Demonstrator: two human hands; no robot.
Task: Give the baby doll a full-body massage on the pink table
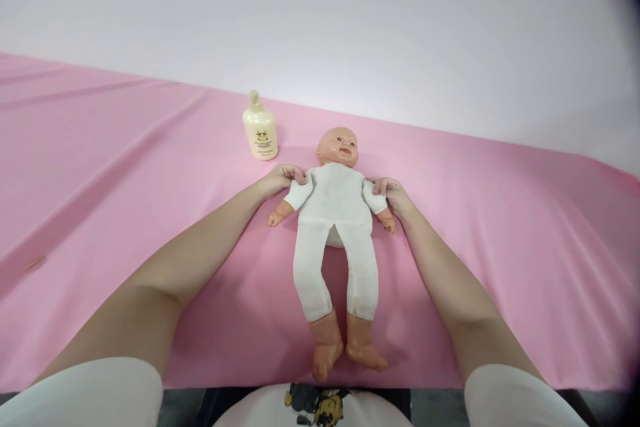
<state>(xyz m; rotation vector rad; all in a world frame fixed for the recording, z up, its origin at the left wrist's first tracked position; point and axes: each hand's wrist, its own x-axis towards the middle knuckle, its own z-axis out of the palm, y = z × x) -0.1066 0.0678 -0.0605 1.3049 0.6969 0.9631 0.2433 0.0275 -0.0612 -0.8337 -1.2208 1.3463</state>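
Observation:
A baby doll (334, 193) with a white cloth body lies on its back, head away from me and feet toward me. My left hand (283, 179) is closed on the doll's upper arm (300, 192) at the left of the picture, thumb and fingers on the white cloth. On the other side, my right hand (393, 193) grips the doll's other upper arm (374, 197), its fingers curled over the cloth. The doll's plastic forearms stick out below both hands. Its bare feet rest near the table's front edge.
A cream pump bottle (261, 137) with a printed label stands to the left of the doll's head. Pink cloth (210, 320) with some folds covers the table. A white wall (320, 27) rises behind it. A small brownish mark (35, 263) shows at far left.

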